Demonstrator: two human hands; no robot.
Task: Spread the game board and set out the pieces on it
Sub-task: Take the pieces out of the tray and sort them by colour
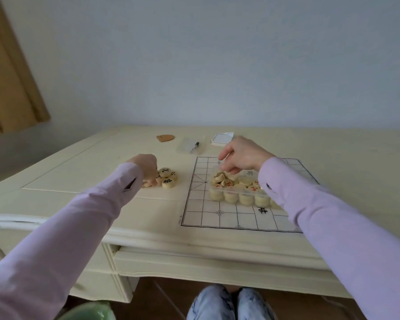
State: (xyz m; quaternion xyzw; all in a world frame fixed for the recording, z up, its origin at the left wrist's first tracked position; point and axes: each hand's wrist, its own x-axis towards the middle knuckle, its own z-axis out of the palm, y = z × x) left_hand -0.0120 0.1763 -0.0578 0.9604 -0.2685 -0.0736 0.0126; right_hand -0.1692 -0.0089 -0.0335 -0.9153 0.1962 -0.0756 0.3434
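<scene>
My left hand (146,167) rests curled on the black pieces (166,177), sorted off-board on the surface; whether its grip is closed, I cannot tell. My right hand (238,158) dips pinched fingers into the clear box (238,192) on the spread board (217,215) for another piece.

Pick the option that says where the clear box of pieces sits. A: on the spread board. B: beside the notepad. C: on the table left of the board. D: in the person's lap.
A: the clear box rests on the gridded board, under the right hand.
</scene>
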